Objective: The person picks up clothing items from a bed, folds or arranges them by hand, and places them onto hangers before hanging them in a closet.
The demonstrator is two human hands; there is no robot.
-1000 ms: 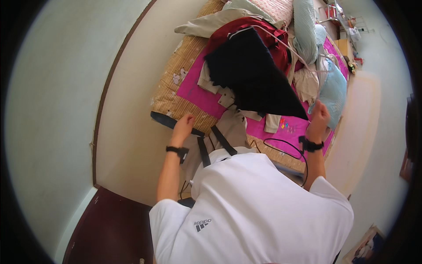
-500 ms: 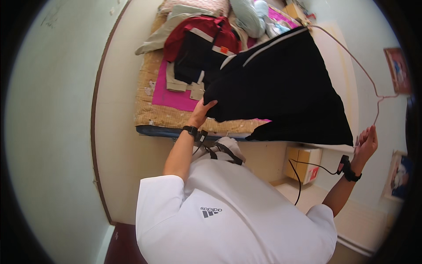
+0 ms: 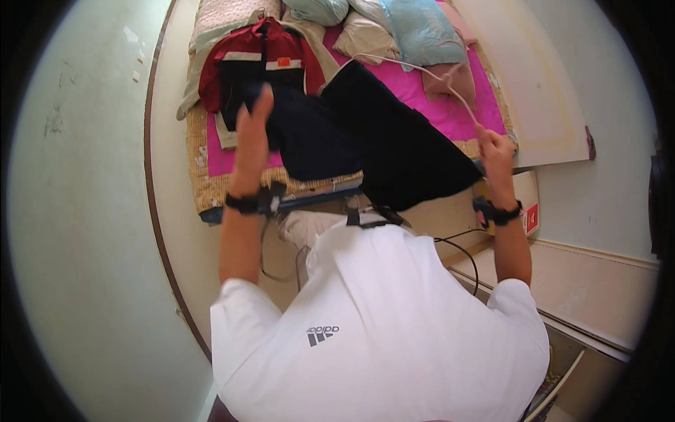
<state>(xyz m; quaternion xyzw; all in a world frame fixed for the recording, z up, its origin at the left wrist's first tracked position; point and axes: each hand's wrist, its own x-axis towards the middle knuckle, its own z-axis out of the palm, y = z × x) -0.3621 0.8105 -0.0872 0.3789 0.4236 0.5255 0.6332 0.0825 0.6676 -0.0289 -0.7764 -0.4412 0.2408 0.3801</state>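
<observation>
A black garment with a thin white stripe hangs over a pale pink wire hanger in front of the bed. My right hand is closed around one end of the hanger's wire, beside the garment's lower right corner. At the left, my left hand is raised with its fingers stretched out, a little smeared by motion. Nothing shows in that hand. Just beyond it, a red, white and dark jacket lies on the bed, and the dark cloth spreads to the right of the fingers.
The bed has a woven mat and a magenta sheet. Pillows and a light blue bundle lie at its far end. A white board stands along the right side, near the wall. Black cables hang by my right arm.
My left hand has let go of the black garment and moved left and up. The hanger and garment, with my right hand, have moved left, and the view has shifted.
</observation>
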